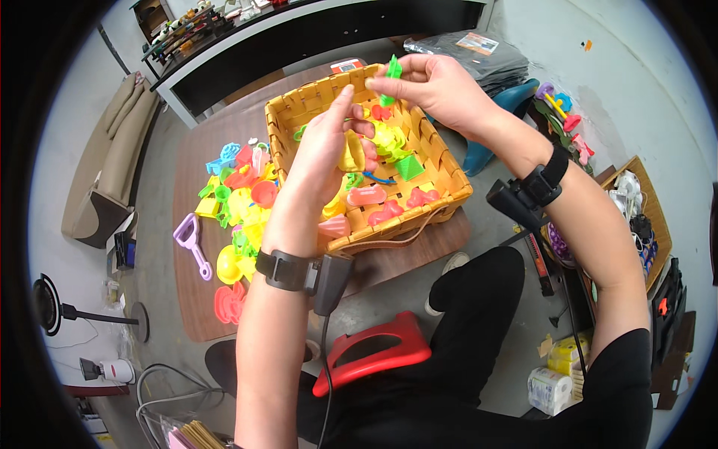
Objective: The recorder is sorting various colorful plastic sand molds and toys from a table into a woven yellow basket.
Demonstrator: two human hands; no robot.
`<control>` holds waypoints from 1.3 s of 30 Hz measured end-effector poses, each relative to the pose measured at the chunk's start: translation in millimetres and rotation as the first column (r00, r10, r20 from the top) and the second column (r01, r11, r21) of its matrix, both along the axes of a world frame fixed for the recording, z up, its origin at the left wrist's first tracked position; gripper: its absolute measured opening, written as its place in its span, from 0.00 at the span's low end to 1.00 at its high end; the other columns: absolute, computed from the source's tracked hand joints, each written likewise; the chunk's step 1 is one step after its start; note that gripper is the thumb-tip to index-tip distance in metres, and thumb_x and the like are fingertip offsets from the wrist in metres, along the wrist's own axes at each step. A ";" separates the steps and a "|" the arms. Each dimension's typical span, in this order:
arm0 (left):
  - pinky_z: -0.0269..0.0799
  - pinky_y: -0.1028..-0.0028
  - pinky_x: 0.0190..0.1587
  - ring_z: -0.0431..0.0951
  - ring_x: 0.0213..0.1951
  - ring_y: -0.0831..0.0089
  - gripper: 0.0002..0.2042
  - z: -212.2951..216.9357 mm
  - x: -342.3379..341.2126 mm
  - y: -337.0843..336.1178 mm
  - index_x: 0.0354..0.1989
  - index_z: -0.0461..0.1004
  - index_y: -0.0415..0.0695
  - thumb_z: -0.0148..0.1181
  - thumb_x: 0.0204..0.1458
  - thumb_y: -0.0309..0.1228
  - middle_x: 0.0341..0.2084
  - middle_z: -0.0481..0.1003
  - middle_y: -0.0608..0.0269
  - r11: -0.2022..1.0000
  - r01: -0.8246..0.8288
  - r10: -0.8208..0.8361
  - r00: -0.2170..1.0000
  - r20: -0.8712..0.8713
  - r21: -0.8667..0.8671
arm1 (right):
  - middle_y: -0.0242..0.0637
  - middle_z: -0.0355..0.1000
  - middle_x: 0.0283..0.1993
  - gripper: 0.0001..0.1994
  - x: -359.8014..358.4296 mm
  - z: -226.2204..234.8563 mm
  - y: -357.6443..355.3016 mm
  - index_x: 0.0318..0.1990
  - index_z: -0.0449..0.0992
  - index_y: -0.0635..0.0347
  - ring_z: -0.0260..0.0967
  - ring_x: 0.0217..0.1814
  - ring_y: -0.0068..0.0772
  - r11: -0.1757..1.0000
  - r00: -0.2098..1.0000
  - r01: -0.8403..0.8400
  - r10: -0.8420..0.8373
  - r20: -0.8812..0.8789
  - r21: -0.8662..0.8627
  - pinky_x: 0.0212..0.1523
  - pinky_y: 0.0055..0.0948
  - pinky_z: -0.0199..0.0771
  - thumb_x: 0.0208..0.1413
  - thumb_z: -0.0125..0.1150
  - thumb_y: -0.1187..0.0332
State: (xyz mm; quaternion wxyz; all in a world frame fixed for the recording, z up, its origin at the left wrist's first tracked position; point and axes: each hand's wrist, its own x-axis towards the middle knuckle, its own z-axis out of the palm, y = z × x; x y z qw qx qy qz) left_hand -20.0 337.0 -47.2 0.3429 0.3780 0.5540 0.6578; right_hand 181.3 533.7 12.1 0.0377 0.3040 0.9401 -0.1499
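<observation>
A yellow woven basket [441, 168] stands on a brown table [187, 314] and holds several small plastic toys in pink, yellow and green. My right hand [437, 90] is raised over the basket's far rim, pinching a small green plastic toy [390, 78] between thumb and fingers. Over the basket's left part, my left hand [329, 150] is curled around a yellow plastic toy [351, 153], its index finger reaching up toward the green one. A pile of bright plastic toys [243, 202] lies on the table left of the basket.
A purple toy shovel [191, 243] lies at the pile's left edge. A red plastic frame [374, 352] sits below the table near my knee. Crates of toys and tools [636, 209] stand at right, a grey sofa [120, 150] at left, shelving behind.
</observation>
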 end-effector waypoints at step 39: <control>0.79 0.66 0.42 0.80 0.42 0.72 0.23 -6.2 5.7 11.6 0.58 0.71 0.39 0.55 0.75 0.50 0.43 0.79 0.59 1.000 -0.002 0.001 0.998 -0.067 -0.015 | 0.46 0.83 0.33 0.19 -46.2 -18.9 -39.5 0.34 0.83 0.60 0.82 0.37 0.44 1.000 1.000 -0.004 0.004 -0.018 0.020 0.42 0.41 0.81 0.53 0.83 0.54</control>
